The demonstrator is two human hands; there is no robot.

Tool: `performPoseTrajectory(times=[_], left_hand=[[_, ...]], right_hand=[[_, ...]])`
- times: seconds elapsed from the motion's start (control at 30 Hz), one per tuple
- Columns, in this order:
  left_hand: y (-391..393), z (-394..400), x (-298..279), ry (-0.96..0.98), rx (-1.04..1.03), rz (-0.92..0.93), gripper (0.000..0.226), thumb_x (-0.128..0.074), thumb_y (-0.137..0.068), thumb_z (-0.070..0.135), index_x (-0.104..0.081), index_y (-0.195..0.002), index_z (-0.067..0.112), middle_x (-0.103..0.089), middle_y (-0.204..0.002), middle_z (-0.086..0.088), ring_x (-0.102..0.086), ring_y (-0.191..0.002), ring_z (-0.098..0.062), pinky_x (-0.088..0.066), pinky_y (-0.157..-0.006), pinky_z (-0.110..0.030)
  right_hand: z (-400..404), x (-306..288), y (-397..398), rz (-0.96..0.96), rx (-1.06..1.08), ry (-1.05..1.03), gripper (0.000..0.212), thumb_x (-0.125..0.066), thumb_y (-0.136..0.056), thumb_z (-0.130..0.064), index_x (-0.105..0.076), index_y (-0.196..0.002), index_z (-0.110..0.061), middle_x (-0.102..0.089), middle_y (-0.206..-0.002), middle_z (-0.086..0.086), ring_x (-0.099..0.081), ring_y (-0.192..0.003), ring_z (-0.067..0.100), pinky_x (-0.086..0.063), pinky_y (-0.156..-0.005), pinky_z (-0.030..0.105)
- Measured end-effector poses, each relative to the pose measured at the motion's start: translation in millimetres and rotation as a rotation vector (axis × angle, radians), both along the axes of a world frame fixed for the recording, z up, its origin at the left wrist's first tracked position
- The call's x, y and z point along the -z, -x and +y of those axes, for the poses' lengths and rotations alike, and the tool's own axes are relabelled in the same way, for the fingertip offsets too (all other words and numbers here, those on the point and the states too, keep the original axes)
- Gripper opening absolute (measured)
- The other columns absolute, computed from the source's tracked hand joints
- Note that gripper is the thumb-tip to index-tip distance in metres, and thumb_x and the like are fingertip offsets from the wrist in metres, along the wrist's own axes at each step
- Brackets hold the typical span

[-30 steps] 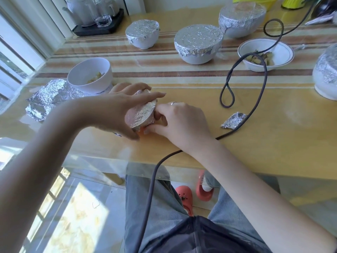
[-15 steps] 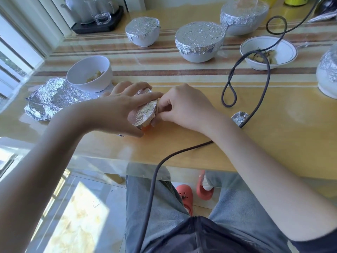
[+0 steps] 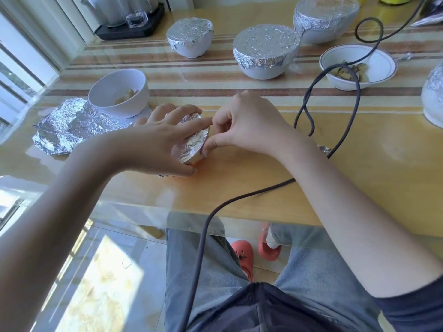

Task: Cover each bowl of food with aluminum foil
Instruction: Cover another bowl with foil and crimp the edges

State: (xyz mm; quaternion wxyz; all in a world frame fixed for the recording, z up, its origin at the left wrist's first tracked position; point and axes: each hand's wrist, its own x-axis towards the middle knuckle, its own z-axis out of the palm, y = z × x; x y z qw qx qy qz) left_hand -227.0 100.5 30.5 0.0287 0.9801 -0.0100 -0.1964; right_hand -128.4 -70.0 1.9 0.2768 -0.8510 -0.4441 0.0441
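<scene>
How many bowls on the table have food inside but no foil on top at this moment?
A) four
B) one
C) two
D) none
C: only the deep white bowl beside the loose foil sheet and the shallow rimmed bowl under the cable show their food uncovered.

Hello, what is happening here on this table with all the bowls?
A person is covering bowls of food with aluminum foil. The left hand holds a small foil-covered bowl at the table's near edge, while the right hand pinches the foil at its rim. Three covered bowls stand farther back. Two bowls are still open: a white bowl beside a loose foil sheet, and a shallow bowl on the right, with a dark cable crossing it.
</scene>
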Motion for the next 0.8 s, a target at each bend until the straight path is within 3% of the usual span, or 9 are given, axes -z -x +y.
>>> performPoseTrajectory(times=[0.1,0.2,0.3,0.4,0.5,0.63,0.8], left_hand=[[1.2,-0.5,1.3,0.0,-0.006,-0.004,0.087,-0.034,-0.049,0.073,0.003,-0.128,0.068,0.002,-0.147,0.03,0.006,-0.138,-0.001,-0.02,-0.11,-0.051],[1.4,-3.9,2.4,0.005,-0.053,-0.032,0.085,-0.04,-0.053,0.069,0.003,-0.127,0.069,-0.002,-0.147,0.028,0.002,-0.138,-0.004,-0.023,-0.107,-0.05],[2.0,-14.1,3.2,0.027,-0.128,-0.09,0.102,-0.057,-0.059,0.068,0.01,-0.135,0.068,-0.008,-0.153,0.018,-0.003,-0.142,-0.016,-0.025,-0.108,-0.054],[5.1,-12.6,0.1,0.082,-0.167,-0.01,0.142,-0.077,-0.038,0.078,0.033,-0.127,0.068,0.012,-0.162,0.006,0.012,-0.149,-0.025,-0.014,-0.115,-0.06],[5.5,5.8,-9.2,0.133,-0.087,0.016,0.151,-0.079,-0.027,0.071,0.035,-0.126,0.068,0.033,-0.155,0.011,0.032,-0.143,-0.018,0.003,-0.117,-0.06],[0.2,14.7,-10.1,0.082,0.04,0.061,0.133,-0.081,-0.042,0.071,0.02,-0.129,0.074,0.023,-0.154,0.03,0.028,-0.143,-0.006,0.01,-0.116,-0.058],[-0.9,13.4,-4.5,0.129,0.046,0.018,0.1,-0.056,-0.042,0.071,0.007,-0.119,0.083,-0.005,-0.142,0.038,0.001,-0.141,-0.001,-0.02,-0.115,-0.047]], right_hand=[[2.9,2.6,1.5,-0.052,-0.008,0.022,0.04,-0.074,-0.071,-0.056,-0.066,-0.065,-0.017,-0.046,-0.049,-0.006,-0.042,-0.053,0.006,-0.033,-0.053,0.026],[-1.8,3.3,4.7,-0.061,-0.026,0.06,0.029,-0.066,-0.081,-0.055,-0.059,-0.069,-0.029,-0.047,-0.057,-0.011,-0.043,-0.059,0.006,-0.03,-0.053,0.024],[-10.2,10.6,11.8,-0.036,0.0,0.102,0.018,-0.049,-0.097,-0.042,-0.066,-0.099,-0.035,-0.055,-0.073,-0.015,-0.053,-0.077,0.014,-0.036,-0.061,0.03],[-19.6,21.5,26.8,0.092,0.06,-0.051,0.024,-0.045,-0.101,-0.028,-0.063,-0.117,-0.03,-0.066,-0.094,-0.006,-0.06,-0.089,0.018,-0.05,-0.074,0.036],[-23.0,21.6,42.8,0.144,0.058,-0.087,0.034,-0.062,-0.089,-0.045,-0.058,-0.119,-0.028,-0.059,-0.095,-0.008,-0.055,-0.082,0.012,-0.05,-0.069,0.034],[-11.8,17.5,56.0,0.007,0.124,0.004,0.062,-0.064,-0.072,-0.071,-0.049,-0.11,-0.025,-0.054,-0.092,-0.01,-0.054,-0.081,0.015,-0.039,-0.058,0.029],[-2.4,18.4,52.3,-0.03,0.154,-0.064,0.054,-0.069,-0.073,-0.065,-0.05,-0.098,-0.022,-0.055,-0.085,-0.007,-0.053,-0.075,0.018,-0.039,-0.06,0.03]])
